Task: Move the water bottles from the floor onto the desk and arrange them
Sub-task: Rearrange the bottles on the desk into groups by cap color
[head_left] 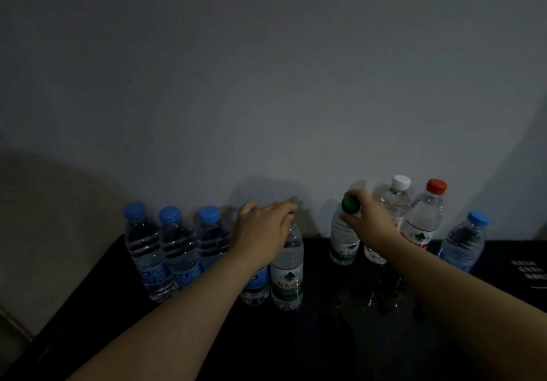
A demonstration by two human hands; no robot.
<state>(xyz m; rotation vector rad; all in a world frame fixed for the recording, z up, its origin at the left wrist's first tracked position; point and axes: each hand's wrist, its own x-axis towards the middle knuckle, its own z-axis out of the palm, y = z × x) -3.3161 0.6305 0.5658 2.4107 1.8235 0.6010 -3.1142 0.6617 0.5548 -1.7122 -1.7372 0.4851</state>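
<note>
progress: water bottles (142,250) stood upright along desk's (325,336) back edge; floor unseen; arranging judged under way | left hand (262,226): fingers curled over green-labelled bottle (288,271), mid-row | right hand (367,217): green-capped bottle (344,241) pinched by its cap, right of centre

Dim indoor room: black desk (325,348) against plain wall (266,84).

The glossy black desk (325,345) is carrying a row of water bottles along its far edge. Three blue-capped bottles (174,244) are crowding the far left corner, with a blue-labelled bottle (256,289) and a green-labelled bottle (288,268) standing side by side next to them. Towards the right, a green-capped bottle (343,241), a white-capped bottle (395,200), a red-capped bottle (423,217) and a lone blue-capped bottle (464,241) are standing. A dark keyed object (529,274) is lying at the right edge.
</note>
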